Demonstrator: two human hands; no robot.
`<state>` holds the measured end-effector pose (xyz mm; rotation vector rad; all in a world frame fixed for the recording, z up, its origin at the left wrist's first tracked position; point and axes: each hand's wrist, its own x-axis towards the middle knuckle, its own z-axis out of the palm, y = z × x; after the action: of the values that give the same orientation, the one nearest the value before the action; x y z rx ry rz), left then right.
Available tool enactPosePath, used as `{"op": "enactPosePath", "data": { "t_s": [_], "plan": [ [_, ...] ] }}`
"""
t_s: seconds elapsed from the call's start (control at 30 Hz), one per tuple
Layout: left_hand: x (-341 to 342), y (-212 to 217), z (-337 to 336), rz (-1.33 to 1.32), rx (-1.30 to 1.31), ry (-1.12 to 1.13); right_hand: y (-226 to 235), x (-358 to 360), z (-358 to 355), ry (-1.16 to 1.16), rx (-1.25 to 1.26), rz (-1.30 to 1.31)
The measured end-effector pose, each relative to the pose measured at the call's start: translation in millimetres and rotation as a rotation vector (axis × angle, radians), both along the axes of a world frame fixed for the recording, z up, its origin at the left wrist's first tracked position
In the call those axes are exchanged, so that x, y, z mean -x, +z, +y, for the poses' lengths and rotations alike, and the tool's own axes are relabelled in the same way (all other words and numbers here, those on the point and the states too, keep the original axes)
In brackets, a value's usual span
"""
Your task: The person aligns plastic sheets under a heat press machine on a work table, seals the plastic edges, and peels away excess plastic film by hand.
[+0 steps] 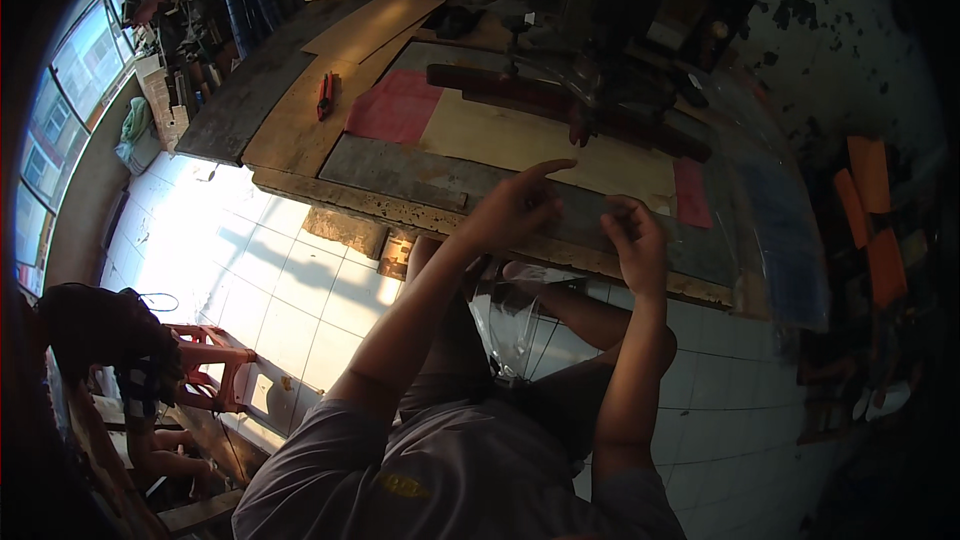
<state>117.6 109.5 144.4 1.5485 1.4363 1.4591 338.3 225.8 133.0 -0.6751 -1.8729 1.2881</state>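
My left hand (512, 210) hovers over the near edge of the worktable, index finger stretched toward the machine and thumb apart; I see nothing in it. To its right my right hand (638, 243) is raised with fingers loosely bent and the thumb apart, nothing visible in it. Beyond both hands, a long cream sheet (545, 145) lies on the grey board (390, 168). A pink piece (395, 107) adjoins its left end and a smaller pink piece (691, 192) its right end. A dark machine (585, 90) with a long bar stands over the sheet.
A red cutter (325, 97) and brown cardboard (370, 30) lie on the table's left side. Clear plastic (505, 325) hangs between my legs. Another person (140, 380) sits low at the left near a red stool (215, 365). Orange pieces (880, 230) are at the far right.
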Motion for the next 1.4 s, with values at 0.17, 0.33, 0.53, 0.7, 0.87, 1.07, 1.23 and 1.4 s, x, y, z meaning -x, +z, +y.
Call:
{"op": "enactPosePath", "data": {
  "t_s": [0.17, 0.33, 0.53, 0.7, 0.87, 1.07, 1.23, 1.4],
  "plan": [
    [3.2, -2.3, 0.0, 0.034, 0.030, -0.007, 0.3, 1.7, -0.4, -0.048, -0.010, 0.057],
    [0.0, -1.1, 2.7, 0.016, 0.054, 0.013, 0.9, -3.1, 0.7, 0.020, 0.054, 0.098],
    [1.2, -3.9, 4.2, -0.066, 0.065, 0.061, 4.8, -3.1, -3.0, 0.009, 0.089, 0.039],
    [-0.1, 6.2, 0.7, -0.184, 0.075, 0.037, 5.2, -0.1, -3.0, 0.022, 0.113, 0.072],
    [-0.9, 4.0, 2.1, -0.177, 0.077, 0.029, 7.9, -4.4, -4.4, 0.005, 0.157, 0.092],
    [4.4, -2.6, 3.3, -0.229, 0.072, 0.033, 3.6, -7.5, -0.4, -0.010, 0.157, 0.036],
    [4.2, 0.0, 2.3, -0.208, 0.059, 0.085, 11.6, -10.7, -0.1, 0.077, 0.176, 0.063],
    [0.5, 0.4, 6.3, -0.200, 0.142, 0.131, 6.8, -5.7, -3.0, 0.003, 0.057, -0.014]
  ]
}}
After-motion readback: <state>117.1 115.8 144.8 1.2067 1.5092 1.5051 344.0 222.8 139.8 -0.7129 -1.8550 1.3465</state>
